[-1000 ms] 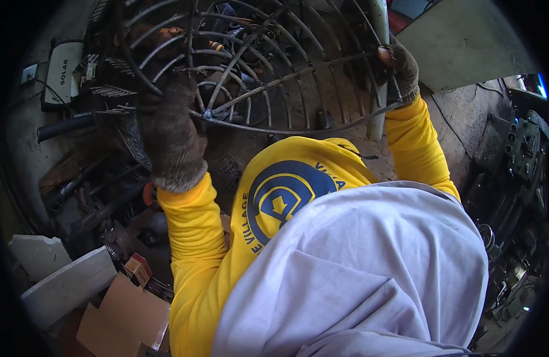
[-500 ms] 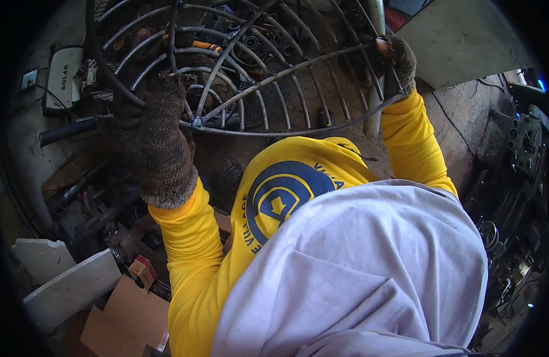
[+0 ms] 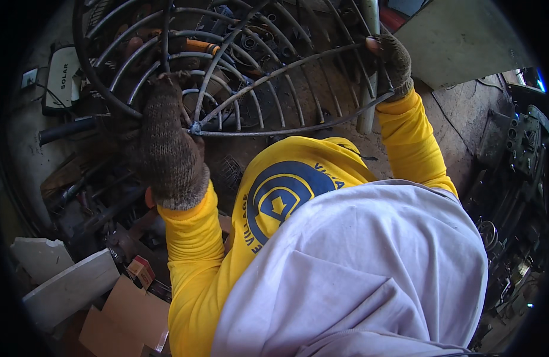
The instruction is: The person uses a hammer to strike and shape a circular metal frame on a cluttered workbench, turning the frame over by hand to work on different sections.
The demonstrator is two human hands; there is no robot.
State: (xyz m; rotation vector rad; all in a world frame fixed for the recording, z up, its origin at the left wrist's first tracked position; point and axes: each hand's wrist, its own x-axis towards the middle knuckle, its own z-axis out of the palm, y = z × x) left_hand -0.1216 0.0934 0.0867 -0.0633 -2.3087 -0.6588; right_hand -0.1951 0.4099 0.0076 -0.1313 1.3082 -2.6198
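Observation:
A frame of welded, curved metal rods [image 3: 262,83] spans the upper middle of the view, its many ribs fanning between longer bars. My left hand [image 3: 172,143], in a brown knitted glove, is closed around its left part beside a weld joint; some fingers are hidden behind the glove and rods. At the right end of the frame, my right hand [image 3: 397,64], gloved the same way, is wrapped around the rods with a bare thumb tip showing. Through the gaps between ribs an orange object [image 3: 203,46] is visible among dark metal parts.
A pale upright pole [image 3: 366,122] stands by my right hand, with a grey flat sheet [image 3: 464,44] beyond. At left are a white box-shaped device [image 3: 63,77] and a dark pipe [image 3: 66,131]. Pale boards [image 3: 72,285] and cardboard [image 3: 131,312] lie lower left; machine parts [image 3: 524,143] crowd the right.
The rod frame has shifted slightly left and toward me. My left hand has moved a little right along it, while my right hand has gone slightly left with the frame's end.

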